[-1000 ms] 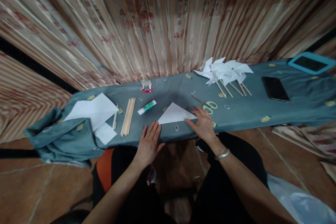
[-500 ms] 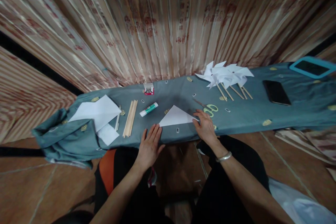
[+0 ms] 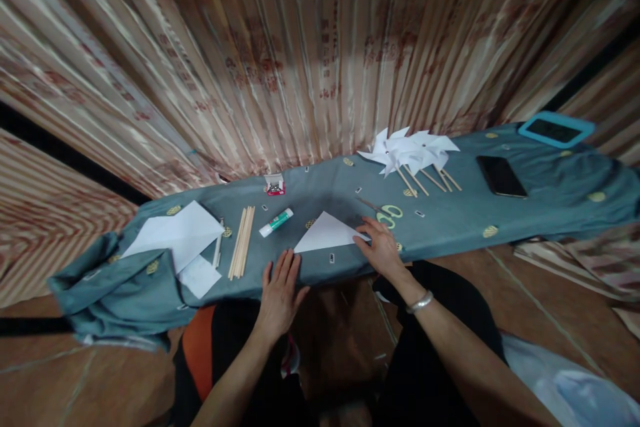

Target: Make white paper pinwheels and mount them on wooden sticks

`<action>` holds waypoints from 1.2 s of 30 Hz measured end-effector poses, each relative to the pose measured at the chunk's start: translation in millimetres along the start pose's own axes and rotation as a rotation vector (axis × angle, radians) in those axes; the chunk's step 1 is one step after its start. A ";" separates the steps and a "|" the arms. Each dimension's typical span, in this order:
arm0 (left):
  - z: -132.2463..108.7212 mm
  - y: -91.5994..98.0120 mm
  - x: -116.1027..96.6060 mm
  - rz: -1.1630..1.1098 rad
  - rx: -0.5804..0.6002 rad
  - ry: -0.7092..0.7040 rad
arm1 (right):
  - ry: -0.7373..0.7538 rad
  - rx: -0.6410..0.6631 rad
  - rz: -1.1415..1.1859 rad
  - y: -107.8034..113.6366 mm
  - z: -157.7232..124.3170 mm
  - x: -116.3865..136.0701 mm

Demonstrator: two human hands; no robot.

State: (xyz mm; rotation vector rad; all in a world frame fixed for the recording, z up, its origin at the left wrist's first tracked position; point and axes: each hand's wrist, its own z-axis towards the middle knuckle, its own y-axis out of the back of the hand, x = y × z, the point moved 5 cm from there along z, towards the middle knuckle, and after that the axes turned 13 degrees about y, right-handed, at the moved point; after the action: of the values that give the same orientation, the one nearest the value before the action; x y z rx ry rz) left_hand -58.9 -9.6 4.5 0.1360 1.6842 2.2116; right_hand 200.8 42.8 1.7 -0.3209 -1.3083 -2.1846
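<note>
A dark phone [image 3: 501,176] lies near a blue-framed tablet [image 3: 557,130].

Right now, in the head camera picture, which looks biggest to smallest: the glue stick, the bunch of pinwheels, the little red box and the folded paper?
1. Bunch of pinwheels
2. Folded paper
3. Glue stick and little red box: too alike to rank; the stick just looks longer.
</note>
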 end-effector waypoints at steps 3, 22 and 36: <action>0.6 0.3 -1.2 -0.007 -0.012 0.005 | -0.016 -0.019 0.029 -0.6 1.2 -0.9; 34.2 27.1 -42.7 -0.204 -0.197 0.032 | 0.221 -0.145 0.108 52.5 1.7 54.3; 50.1 32.5 -59.7 -0.169 -0.184 -0.077 | 0.458 0.163 0.003 24.3 -15.9 86.2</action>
State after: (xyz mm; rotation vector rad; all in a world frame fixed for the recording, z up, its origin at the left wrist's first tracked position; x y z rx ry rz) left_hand 3.9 8.8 57.9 0.0307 1.3898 2.1913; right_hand 146.3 -9.6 52.4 0.2298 -1.2055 -1.9745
